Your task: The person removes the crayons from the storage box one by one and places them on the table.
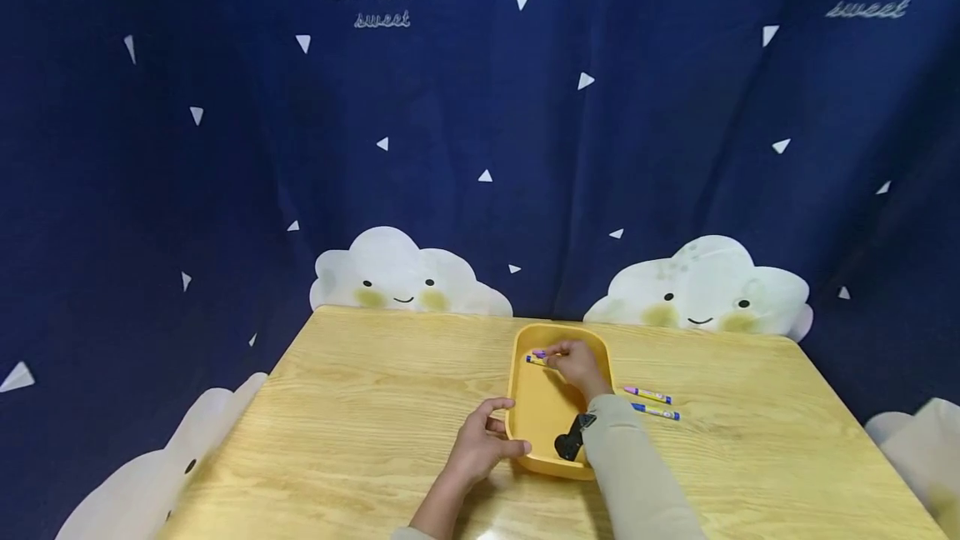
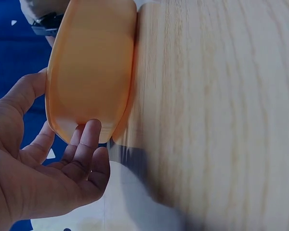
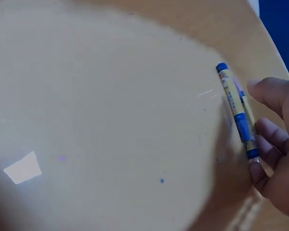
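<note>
- The head view is looking forward and down, farthest off, over the desk [image 1: 375, 407] and curtain [image 1: 450, 107].
- The left wrist view is facing the tray [image 2: 91, 62] closely from outside.
- The right is looking closely inside; all are showing the tray.

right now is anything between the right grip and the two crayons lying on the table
Yes, the right wall of the yellow tray: the right grip is inside it, while the pink-tipped crayon and blue-tipped crayon lie on the table beyond that wall. The sleeve crosses above it, so lifting over looks feasible.
</note>
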A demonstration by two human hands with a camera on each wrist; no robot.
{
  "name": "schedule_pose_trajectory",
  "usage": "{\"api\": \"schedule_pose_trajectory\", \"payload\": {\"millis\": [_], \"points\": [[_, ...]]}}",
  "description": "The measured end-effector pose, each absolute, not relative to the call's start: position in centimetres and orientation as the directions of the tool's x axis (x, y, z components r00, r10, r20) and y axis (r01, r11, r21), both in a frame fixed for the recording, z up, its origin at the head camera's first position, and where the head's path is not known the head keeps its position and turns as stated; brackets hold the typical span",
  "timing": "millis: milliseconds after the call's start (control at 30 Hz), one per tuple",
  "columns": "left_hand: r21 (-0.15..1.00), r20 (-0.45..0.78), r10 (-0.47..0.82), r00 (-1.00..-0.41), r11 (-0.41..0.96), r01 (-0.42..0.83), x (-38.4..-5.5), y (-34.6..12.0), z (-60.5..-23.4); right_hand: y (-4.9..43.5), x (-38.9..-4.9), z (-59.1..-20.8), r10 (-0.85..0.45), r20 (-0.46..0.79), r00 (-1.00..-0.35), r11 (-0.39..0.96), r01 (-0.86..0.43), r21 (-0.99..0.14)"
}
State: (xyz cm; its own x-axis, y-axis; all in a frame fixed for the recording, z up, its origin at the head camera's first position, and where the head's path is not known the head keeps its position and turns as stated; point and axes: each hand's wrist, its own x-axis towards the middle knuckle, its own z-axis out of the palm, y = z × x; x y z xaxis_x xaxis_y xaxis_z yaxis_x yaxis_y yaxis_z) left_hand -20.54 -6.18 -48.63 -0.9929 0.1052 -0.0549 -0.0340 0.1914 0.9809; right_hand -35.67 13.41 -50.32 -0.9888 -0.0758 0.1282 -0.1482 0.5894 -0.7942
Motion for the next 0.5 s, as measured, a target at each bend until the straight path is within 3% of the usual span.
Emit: {"api": "schedule_pose_trajectory", "payload": {"millis": [333,500], "points": [[0.979,-0.053,0.093,-0.994,0.199,-0.033,-20.59,-6.04,-48.66,13.79,-35.94,-51.01,-0.163,0.237,-0.958,0.694,-0.282,-0.663],[0.979,-0.044,0.08,-0.996,0.202,-0.027,-20.61,-6.03,-48.71,13.73,-35.94,-50.86,-0.179,0.264,-0.948,0.687,-0.312,-0.656]]}}
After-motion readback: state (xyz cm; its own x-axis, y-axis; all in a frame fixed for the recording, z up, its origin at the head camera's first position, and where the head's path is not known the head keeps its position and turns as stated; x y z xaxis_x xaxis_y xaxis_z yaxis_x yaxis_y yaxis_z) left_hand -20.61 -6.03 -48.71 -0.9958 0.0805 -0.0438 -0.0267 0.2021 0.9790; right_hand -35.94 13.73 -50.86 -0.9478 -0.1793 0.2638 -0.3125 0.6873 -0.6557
